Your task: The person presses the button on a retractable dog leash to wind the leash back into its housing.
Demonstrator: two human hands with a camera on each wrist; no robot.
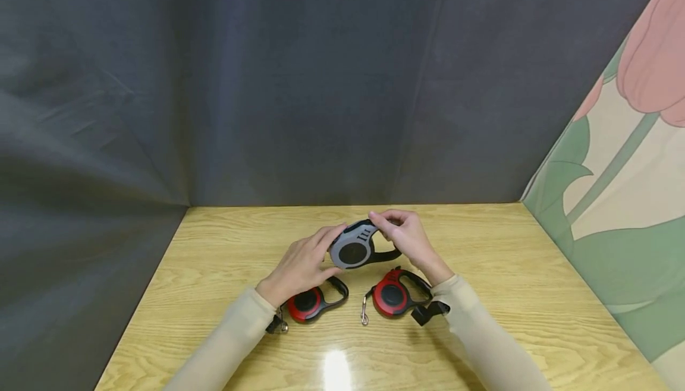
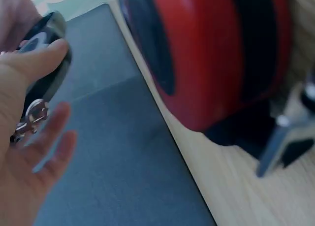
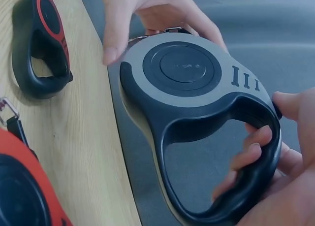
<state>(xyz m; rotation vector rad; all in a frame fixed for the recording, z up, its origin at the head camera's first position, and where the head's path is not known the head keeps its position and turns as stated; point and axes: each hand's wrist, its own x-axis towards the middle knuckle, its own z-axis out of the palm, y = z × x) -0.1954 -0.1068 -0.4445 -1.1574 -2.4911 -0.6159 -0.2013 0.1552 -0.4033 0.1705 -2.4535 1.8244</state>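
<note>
A grey and black retractable dog leash (image 1: pixel 353 253) is held up above the table between both hands. My right hand (image 1: pixel 408 237) grips its black loop handle; in the right wrist view, fingers (image 3: pixel 253 154) curl through the loop and the thumb is at the button end. My left hand (image 1: pixel 302 263) holds the round case at its far end, thumb on one side and fingers on the other. In the left wrist view a metal clip (image 2: pixel 35 115) hangs at the left palm. A red leash (image 1: pixel 306 306) lies under the left wrist, another red leash (image 1: pixel 389 297) near the right wrist.
The light wood table (image 1: pixel 214 296) ends at a dark grey curtain (image 1: pixel 321 112) behind and at the left. A cloth with a tulip print (image 1: pixel 615 201) hangs along the right side. A metal clip (image 1: pixel 364 318) lies beside the right red leash.
</note>
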